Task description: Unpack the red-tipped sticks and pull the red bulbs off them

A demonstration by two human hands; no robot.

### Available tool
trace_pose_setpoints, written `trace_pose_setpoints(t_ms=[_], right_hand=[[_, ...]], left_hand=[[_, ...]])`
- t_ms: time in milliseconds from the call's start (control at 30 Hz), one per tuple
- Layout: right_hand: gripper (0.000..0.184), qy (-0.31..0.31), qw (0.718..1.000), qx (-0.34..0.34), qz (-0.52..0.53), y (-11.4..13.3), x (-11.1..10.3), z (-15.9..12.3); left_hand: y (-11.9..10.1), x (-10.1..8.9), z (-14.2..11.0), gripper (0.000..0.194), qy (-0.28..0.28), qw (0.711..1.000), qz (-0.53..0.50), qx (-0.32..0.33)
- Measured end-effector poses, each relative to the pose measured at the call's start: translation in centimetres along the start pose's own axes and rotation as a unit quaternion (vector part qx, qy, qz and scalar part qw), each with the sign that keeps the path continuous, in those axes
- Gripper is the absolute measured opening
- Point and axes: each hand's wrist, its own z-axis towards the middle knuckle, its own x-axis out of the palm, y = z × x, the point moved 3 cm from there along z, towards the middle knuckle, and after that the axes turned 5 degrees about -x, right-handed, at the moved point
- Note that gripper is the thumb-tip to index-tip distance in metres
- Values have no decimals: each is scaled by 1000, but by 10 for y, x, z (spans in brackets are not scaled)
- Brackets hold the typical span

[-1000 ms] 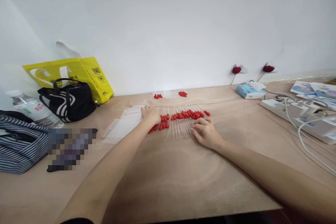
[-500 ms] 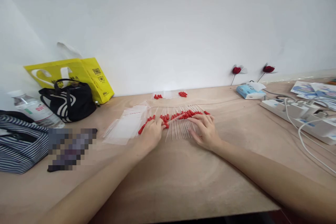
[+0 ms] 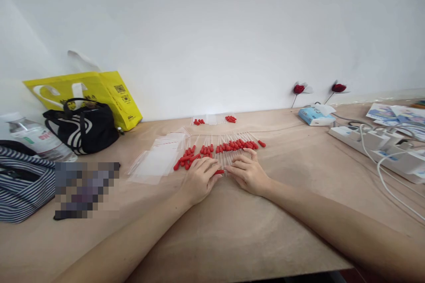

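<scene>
Red-bulbed droppers (image 3: 229, 146) mid-frame look light, fragile, best gripped by their bulbs (image 3: 262, 143); our left hand (image 3: 199, 179) pinches one, the hold of our right hand (image 3: 249, 172) unclear.

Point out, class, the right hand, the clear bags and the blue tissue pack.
Right hand (image 3: 251, 173): head view, on the back of the hand.
Clear bags (image 3: 154, 164): head view, on a flat bag's face.
Blue tissue pack (image 3: 314, 116): head view, on its blue wrapper.

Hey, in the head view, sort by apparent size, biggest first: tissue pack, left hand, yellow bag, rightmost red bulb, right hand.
1. Yellow bag, partly hidden
2. Left hand and right hand: too alike to rank
3. Tissue pack
4. Rightmost red bulb
</scene>
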Motion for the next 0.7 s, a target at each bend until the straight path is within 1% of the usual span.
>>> trace_pose_setpoints(t_ms=[67, 167, 233, 367, 467, 533, 600, 700], right_hand=[[21, 24, 1000, 10, -2, 0, 0, 0], [20, 47, 999, 17, 2, -1, 2, -1], [20, 53, 998, 16, 4, -1, 2, 0], [21, 57, 998, 9, 9, 1, 0, 0], [20, 55, 998, 7, 21, 0, -2, -2], [18, 45, 999, 22, 22, -5, -5, -6], [18, 35, 998, 46, 15, -11, -8, -10], [19, 40, 997, 61, 7, -17, -9, -13]], left_hand=[[2, 2, 1, 21, 12, 1000, -10, 4], [2, 5, 1, 23, 15, 999, -40, 6], [1, 5, 1, 23, 17, 998, -54, 3], [-1, 4, 1, 20, 41, 997, -64, -3], [3, 2, -1, 20, 51, 996, -67, -4], [10, -1, -3, 21, 44, 997, -64, -22], [18, -5, -6, 22, 26, 997, -58, -49], [24, -10, -11, 21, -2, 995, -64, -76]])
